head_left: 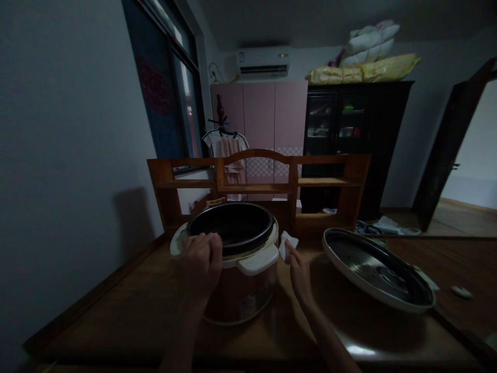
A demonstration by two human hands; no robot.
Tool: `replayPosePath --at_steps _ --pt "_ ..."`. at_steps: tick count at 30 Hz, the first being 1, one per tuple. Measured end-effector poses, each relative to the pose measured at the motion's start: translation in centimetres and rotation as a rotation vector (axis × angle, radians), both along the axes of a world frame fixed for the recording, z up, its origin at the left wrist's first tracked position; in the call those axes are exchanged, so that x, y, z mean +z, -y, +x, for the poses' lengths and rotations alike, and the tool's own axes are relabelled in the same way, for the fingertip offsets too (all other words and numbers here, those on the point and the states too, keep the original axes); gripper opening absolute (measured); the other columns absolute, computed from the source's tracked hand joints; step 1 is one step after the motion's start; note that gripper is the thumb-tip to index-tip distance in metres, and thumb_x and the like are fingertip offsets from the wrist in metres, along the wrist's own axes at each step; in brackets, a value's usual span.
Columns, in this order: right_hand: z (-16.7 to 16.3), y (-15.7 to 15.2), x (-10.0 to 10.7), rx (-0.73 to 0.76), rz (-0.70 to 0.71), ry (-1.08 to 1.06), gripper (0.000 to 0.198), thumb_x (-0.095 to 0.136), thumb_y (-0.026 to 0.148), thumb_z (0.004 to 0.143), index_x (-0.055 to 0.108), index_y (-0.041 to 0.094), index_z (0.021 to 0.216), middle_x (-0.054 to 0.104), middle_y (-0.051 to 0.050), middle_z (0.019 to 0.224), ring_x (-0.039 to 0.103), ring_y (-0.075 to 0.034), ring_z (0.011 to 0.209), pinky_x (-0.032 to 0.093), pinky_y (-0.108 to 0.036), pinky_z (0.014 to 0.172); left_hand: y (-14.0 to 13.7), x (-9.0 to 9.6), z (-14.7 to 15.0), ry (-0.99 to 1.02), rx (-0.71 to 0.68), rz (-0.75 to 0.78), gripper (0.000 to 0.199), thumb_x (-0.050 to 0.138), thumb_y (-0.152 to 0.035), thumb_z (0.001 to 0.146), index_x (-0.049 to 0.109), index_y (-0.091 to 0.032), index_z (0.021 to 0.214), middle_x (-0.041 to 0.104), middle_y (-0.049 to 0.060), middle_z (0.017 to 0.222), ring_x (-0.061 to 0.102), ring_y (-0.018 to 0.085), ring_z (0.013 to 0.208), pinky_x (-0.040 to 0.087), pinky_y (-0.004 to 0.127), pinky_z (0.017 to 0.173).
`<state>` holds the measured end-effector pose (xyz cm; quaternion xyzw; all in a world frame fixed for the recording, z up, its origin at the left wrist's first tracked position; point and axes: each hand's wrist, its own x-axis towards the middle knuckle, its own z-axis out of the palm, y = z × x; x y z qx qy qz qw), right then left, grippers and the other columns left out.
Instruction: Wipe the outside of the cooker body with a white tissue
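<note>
A large rice cooker (240, 292) with a brownish body and white handles stands on the wooden desk. Its dark inner pot (236, 220) sits in the top, the rim showing above the white collar. My left hand (202, 261) is closed over the front left edge of the inner pot, its fingers curled around the rim. My right hand (300, 272) is just right of the cooker, pinching a crumpled white tissue (286, 246). Further right, the round cooker lid (378, 269) lies with its dark and metallic inner side up.
The wooden desk (128, 316) carries a low shelf rack (256, 188) along its back, behind the cooker. A wall (77, 181) borders the left side. Beyond stand pink wardrobes (258, 114) and a black cabinet (361, 145); a door (450, 155) is open at right.
</note>
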<state>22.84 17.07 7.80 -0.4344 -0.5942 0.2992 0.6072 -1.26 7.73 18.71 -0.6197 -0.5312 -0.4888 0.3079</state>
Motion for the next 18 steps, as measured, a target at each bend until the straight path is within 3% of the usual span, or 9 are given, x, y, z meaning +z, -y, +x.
replayPosePath --at_steps 5,9,14,18 --pt "-0.7 0.0 2.4 0.085 0.054 -0.072 0.052 0.042 0.036 0.091 0.054 0.02 0.139 0.053 -0.007 0.144 0.048 -0.025 0.135 0.038 -0.04 0.108 0.0 0.0 0.0 -0.01 -0.005 0.013 0.027 0.041 -0.02 0.095 0.056 -0.021 0.072 0.063 0.004 0.073 0.055 0.02 0.075 0.04 0.037 0.079" --pt "-1.7 1.0 3.4 0.131 0.071 -0.063 0.048 0.043 0.033 0.09 0.061 0.021 0.133 0.063 -0.006 0.134 0.056 -0.025 0.125 0.043 -0.036 0.102 0.1 0.0 0.0 -0.013 0.006 0.009 0.029 0.04 -0.02 0.095 0.055 -0.022 0.071 0.062 0.004 0.071 0.054 0.02 0.073 0.039 0.037 0.078" --pt "-1.2 1.6 2.1 0.119 0.019 -0.001 0.046 0.042 0.031 0.088 0.069 0.018 0.123 0.075 -0.006 0.108 0.066 -0.026 0.1 0.048 -0.033 0.088 0.0 -0.1 -0.1 -0.019 0.001 0.012 0.029 0.039 -0.021 0.096 0.055 -0.021 0.072 0.063 0.004 0.072 0.055 0.02 0.074 0.04 0.037 0.08" --pt "-0.1 1.2 0.2 0.113 -0.061 0.079 0.047 0.045 0.037 0.086 0.07 0.019 0.121 0.076 -0.004 0.098 0.067 -0.026 0.093 0.05 -0.033 0.082 0.0 -0.1 0.0 -0.007 0.007 0.026 0.029 0.04 -0.022 0.096 0.055 -0.021 0.07 0.062 0.003 0.071 0.055 0.019 0.072 0.039 0.036 0.078"
